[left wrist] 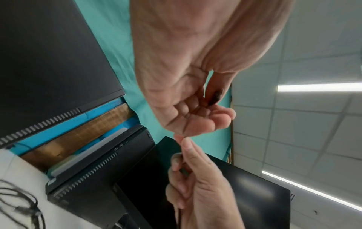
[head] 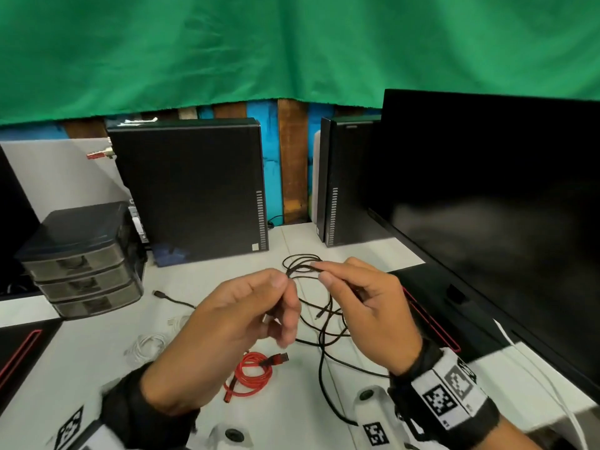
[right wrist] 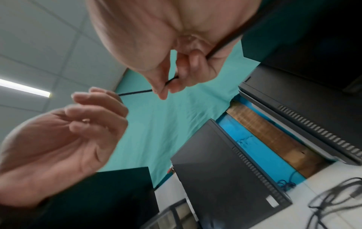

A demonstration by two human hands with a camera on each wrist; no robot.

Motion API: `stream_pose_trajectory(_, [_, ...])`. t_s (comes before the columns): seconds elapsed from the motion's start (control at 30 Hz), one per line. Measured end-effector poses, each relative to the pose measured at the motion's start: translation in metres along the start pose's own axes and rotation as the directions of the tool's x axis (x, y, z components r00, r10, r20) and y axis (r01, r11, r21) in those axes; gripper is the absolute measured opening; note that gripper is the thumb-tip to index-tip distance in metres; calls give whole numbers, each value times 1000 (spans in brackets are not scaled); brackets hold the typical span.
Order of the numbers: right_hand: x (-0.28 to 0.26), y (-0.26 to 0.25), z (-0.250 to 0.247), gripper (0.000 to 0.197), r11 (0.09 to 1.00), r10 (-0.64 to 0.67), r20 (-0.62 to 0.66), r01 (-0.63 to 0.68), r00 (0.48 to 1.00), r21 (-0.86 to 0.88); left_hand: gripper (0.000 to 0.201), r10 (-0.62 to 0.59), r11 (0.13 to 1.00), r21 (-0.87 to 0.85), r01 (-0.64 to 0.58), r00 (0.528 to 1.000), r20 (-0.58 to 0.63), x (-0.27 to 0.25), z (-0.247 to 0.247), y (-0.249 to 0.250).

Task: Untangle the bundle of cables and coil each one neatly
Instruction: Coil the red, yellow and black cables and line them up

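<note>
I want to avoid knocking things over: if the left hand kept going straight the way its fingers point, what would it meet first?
Likely the right hand, whose fingers pinch the same black cable close beside the left hand. Depth is unclear.

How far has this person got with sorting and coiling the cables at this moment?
Done: the red cable lies coiled on the table. In hand: the left hand and right hand each pinch the black cable, lifted above the table, its loops trailing loose. Left: coiling the black cable, and the white cable looks only loosely heaped. A dark plug end lies apart; whose it is I cannot tell.
</note>
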State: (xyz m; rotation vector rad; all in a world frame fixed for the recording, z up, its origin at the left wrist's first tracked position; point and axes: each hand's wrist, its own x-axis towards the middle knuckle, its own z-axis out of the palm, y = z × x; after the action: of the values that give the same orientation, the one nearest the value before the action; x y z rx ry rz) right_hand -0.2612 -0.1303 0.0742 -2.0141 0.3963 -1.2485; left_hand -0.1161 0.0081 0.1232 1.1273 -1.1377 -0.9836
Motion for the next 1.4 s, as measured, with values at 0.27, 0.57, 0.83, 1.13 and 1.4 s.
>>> stream_pose_trajectory(0.27, [-36, 17, 42, 29, 985, 138, 405, -82, 904, -154, 39, 142, 955, -213, -207, 949, -283, 11, -33, 7])
stream_pose_trajectory(0.57, [-27, -40, 21, 25, 980, 38, 605, 89, 795, -179, 32, 396, 879, 413, -240, 850, -349, 31, -53, -34])
stream_pose_trajectory(0.83, [3, -52, -18, 13, 999, 25, 158, -31, 987, 38, 38, 36, 899, 429, -83, 993, 115, 16, -25, -43])
stream_pose_trajectory(1.13, [-8, 4, 7, 15, 940, 318, 229, -338, 920, 54, 29, 105, 951, -303, -59, 985, 137, 10, -24, -12])
stream_pose_trajectory(1.4, [-32, -43, 30, 23, 992, 128, 661, -93, 740, -88, 28, 228, 949, 267, -165, 947, -224, 26, -45, -36])
